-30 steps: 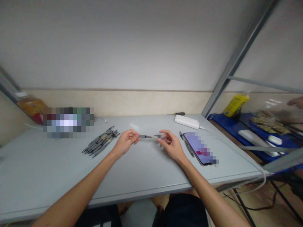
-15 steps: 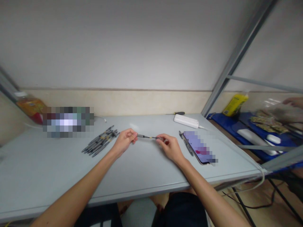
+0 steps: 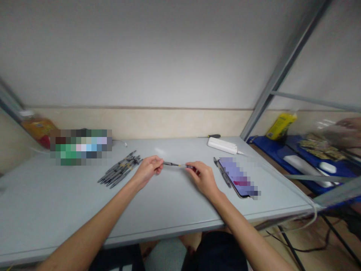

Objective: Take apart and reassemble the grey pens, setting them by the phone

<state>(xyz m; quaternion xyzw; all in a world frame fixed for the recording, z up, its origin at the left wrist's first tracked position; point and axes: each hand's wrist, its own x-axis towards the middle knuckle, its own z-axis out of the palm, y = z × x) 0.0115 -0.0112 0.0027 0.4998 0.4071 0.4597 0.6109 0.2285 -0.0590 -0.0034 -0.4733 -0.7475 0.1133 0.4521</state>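
While an orange bottle (image 3: 41, 128) and an item I can't make out (image 3: 84, 148) sit far left of the slim grey pen (image 3: 170, 163), a slanting heap of pens (image 3: 120, 169) lies nearer it, probably grouped to stay within reach. The left hand (image 3: 149, 169) pinches the slim grey pen's left end between thumb and fingers; the right hand (image 3: 204, 176) pinches the other, so it seems steadied from both sides, level over the counter (image 3: 169, 203). Right of it and towards the wall lie a screwdriver (image 3: 216, 136) and a white device (image 3: 222, 145); nearer, another pen (image 3: 225, 177) lies along the phone (image 3: 232, 171), narrowing the space there. Farther right, a metal frame (image 3: 264, 101) separates it from a yellow packet (image 3: 281, 126) and another person's hand (image 3: 351, 123).
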